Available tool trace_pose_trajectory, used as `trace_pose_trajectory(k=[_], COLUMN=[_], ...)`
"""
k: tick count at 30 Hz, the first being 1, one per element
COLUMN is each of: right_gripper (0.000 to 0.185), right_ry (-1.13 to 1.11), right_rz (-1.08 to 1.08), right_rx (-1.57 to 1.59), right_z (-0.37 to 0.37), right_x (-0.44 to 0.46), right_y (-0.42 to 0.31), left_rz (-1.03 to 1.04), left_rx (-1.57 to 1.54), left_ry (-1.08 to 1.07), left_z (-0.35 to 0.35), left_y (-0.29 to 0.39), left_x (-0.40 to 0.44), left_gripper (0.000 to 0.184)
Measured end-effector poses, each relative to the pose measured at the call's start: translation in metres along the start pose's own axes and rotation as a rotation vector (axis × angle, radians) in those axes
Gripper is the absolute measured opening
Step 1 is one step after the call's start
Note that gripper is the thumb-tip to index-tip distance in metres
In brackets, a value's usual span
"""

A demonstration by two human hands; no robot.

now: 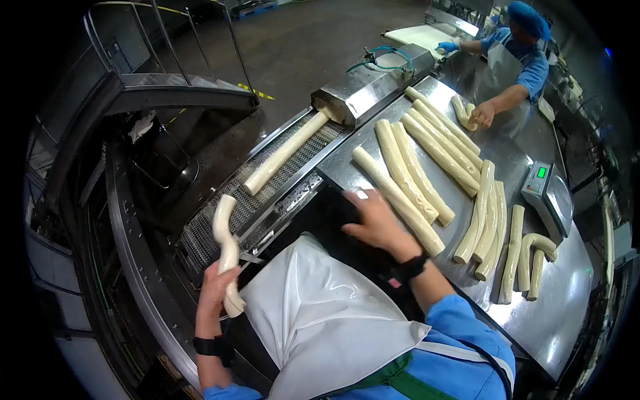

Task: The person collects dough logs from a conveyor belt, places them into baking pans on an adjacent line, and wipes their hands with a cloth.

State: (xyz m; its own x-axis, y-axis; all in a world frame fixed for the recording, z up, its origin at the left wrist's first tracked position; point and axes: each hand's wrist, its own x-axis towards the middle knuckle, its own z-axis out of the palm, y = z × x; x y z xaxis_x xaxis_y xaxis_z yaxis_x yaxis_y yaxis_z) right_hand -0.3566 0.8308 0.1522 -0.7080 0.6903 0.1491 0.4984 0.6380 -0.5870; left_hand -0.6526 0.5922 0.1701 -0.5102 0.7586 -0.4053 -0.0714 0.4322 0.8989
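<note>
My left hand (217,283) is wrapped round the lower part of a pale, glossy dough-like log (225,230). The log is bent in a wavy shape and stands up at the left of my apron, beside the conveyor. My right hand (377,223) has its fingers apart and holds nothing, close to the table's edge. Nearest to it is a long pale log (398,200) lying on the steel table (560,313). Another straight log (287,152) lies on the mesh conveyor belt (207,230), its far end at the outlet of a steel housing (373,87).
Several more logs (440,150) cover the table's middle, with short and bent ones (527,263) at right. A scale (548,193) with a green display stands beyond them. Across the table, a co-worker (517,63) touches a curved log (461,112). Metal stairs and railings (180,87) rise at left.
</note>
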Motion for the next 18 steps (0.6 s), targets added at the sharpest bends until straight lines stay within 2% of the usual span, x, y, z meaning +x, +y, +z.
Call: trace_pose_trajectory(k=[1, 2, 3, 4, 5, 7, 8, 9, 10, 11, 13, 14, 15, 17, 18], right_gripper=[0.076, 0.077, 0.078, 0.08, 0.072, 0.057, 0.043, 0.037, 0.035, 0.036, 0.036, 0.037, 0.04, 0.054, 0.072], right_ry=[0.062, 0.051, 0.023, 0.004, 0.114, 0.0, 0.054, 0.135, 0.145, 0.184, 0.288, 0.293, 0.33, 0.376, 0.269], right_rz=[-0.125, -0.228, -0.253, -0.268, -0.316, -0.209, 0.01, 0.027, 0.159, 0.176, 0.276, 0.447, 0.517, 0.574, 0.639], right_rx=[0.146, 0.132, 0.219, 0.343, 0.422, 0.718, 0.813, 0.747, 0.648, 0.572, 0.462, 0.252, 0.205, -0.163, -0.414], right_z=[0.032, 0.045, 0.052, 0.051, 0.056, 0.043, 0.039, 0.043, 0.034, 0.033, -0.003, -0.013, -0.017, -0.027, -0.04], right_x=[0.006, 0.014, 0.019, 0.022, 0.027, 0.033, 0.03, 0.029, 0.027, 0.025, 0.011, 0.004, -0.006, -0.031, -0.04], right_y=[0.0, -0.014, -0.035, -0.054, -0.067, -0.078, -0.08, -0.061, -0.051, -0.027, -0.008, 0.012, 0.031, 0.056, 0.047], left_rz=[0.028, 0.07, 0.101, 0.15, 0.199, 0.13, 0.21, 0.192, 0.195, 0.196, 0.219, 0.285, 0.279, 0.381, 0.381], left_rx=[-0.002, -0.034, -0.019, -0.054, -0.09, -0.301, -0.335, -0.455, -0.581, -0.709, -0.741, -0.744, -0.745, -0.395, -0.193], left_ry=[-0.119, -0.194, -0.205, -0.308, -0.412, -0.413, -0.498, -0.7, -0.707, -0.71, -0.682, -0.644, -0.64, -0.411, -0.294], left_z=[0.019, 0.036, 0.055, 0.065, 0.074, 0.094, 0.098, 0.096, 0.105, 0.116, 0.13, 0.132, 0.129, 0.113, 0.104], left_y=[0.02, 0.034, 0.057, 0.071, 0.083, 0.105, 0.112, 0.104, 0.109, 0.114, 0.119, 0.116, 0.111, 0.1, 0.093], left_x=[-0.007, -0.01, -0.019, -0.018, -0.016, -0.02, -0.011, 0.014, 0.022, 0.028, 0.041, 0.051, 0.06, 0.082, 0.089], left_gripper=[0.026, 0.026, 0.025, 0.026, 0.027, 0.033, 0.041, 0.054, 0.058, 0.062, 0.065, 0.062, 0.062, 0.061, 0.06])
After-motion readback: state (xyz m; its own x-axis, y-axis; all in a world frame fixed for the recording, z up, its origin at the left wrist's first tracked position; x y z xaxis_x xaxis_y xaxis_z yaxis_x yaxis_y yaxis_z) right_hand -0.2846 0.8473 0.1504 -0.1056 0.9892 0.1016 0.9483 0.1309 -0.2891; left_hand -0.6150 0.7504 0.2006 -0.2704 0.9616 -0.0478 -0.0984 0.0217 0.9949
